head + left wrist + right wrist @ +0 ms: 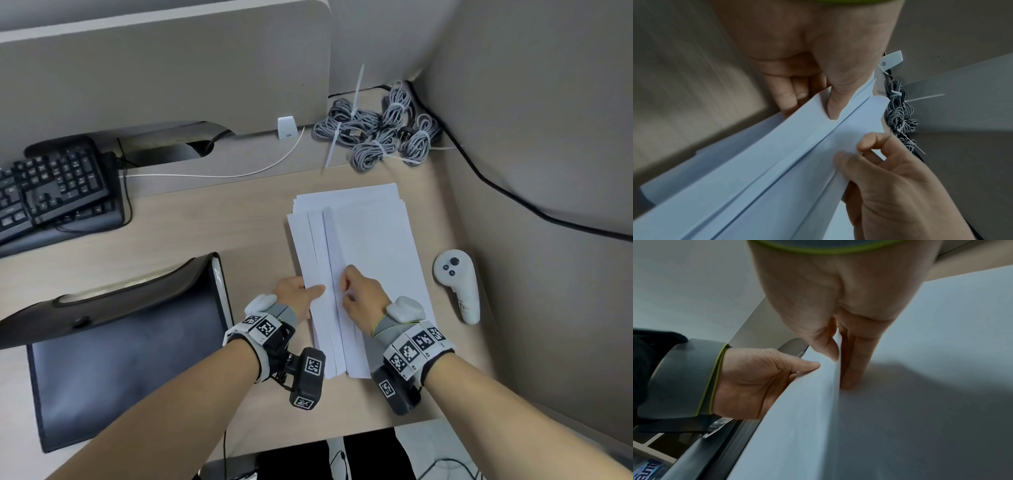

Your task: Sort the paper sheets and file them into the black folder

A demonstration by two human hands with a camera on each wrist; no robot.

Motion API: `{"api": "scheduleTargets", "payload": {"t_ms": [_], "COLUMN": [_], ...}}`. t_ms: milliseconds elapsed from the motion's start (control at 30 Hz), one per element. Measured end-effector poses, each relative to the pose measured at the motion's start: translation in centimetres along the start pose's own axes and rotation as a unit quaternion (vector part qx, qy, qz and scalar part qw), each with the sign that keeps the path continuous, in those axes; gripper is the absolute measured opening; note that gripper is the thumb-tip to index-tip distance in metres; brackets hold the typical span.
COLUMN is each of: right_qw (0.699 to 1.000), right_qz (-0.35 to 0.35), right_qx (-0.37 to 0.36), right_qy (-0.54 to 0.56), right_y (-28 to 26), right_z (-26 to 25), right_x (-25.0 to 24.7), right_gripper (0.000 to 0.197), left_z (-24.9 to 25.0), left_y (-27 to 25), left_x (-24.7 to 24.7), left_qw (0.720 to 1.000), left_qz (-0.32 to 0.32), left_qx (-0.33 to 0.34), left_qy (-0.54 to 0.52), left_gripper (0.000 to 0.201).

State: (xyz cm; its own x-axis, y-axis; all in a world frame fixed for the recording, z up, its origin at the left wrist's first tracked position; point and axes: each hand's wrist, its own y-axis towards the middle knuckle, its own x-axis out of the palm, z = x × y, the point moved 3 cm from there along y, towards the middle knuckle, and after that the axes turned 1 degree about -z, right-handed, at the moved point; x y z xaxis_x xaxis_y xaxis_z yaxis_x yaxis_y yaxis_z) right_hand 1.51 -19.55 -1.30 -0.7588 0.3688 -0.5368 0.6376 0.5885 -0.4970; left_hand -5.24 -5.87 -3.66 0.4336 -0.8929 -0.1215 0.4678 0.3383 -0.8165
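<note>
Near the right edge of the tabletop [239, 219] lies a fanned stack of white paper sheets [370, 240]. Left hand [297, 297] pinches its left edges, thumb on top; right hand [359, 298] pinches one sheet. Black folder [130, 359] lies by the tabletop's left front edge.

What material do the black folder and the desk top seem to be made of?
The black folder: probably plastic or imitation leather, with a smooth, slightly glossy cover that reflects soft light. The desk top: looks like matte wood-grain laminate, pale with fine streaks; real wood cannot be excluded.
</note>
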Motion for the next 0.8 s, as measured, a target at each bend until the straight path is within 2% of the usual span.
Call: {"api": "scheduleTargets", "payload": {"t_ms": [167,267,467,567,667,733,800], "right_qw": [1.0,0.999,1.0,1.0,1.0,1.0,1.0], "right_qz": [0.008,0.02,0.019,0.006,-0.012,-0.016,0.002], "right_qx": [-0.022,-0.022,-0.001,0.011,-0.009,-0.022,-0.015], "right_qy": [0.006,0.018,0.021,0.028,0.001,-0.016,-0.019], "right_y": [0.0,-0.1,-0.4,-0.6,-0.7,-0.8,-0.8], "right_z": [0.4,0.4,0.0,-0.4,-0.8,-0.9,-0.7], "right_x": [0.3,0.5,0.6,0.5,0.4,0.3,0.0], "right_gripper": [0.02,0.007,0.032,0.039,0.027,0.017,0.017], "left_z": [0.5,1.1,1.8,2.0,1.9,1.8,1.6], "left_y": [-0.4,-0.9,-2.0,-2.1,-1.9,-1.9,-1.7], "left_x": [0.0,0.2,0.6,0.6,0.5,0.5,0.5], "left_qw": [1.0,1.0,0.996,0.996,0.995,0.994,0.996], "left_qz": [-0.013,-0.026,-0.049,-0.059,-0.083,-0.1,-0.078], "left_qx": [0.002,0.004,-0.064,-0.059,-0.045,-0.04,-0.033], "left_qy": [0.001,0.011,-0.04,-0.035,-0.03,-0.011,0.005], "left_gripper": [0.006,0.023,0.055,0.063,0.059,0.048,0.035]}}
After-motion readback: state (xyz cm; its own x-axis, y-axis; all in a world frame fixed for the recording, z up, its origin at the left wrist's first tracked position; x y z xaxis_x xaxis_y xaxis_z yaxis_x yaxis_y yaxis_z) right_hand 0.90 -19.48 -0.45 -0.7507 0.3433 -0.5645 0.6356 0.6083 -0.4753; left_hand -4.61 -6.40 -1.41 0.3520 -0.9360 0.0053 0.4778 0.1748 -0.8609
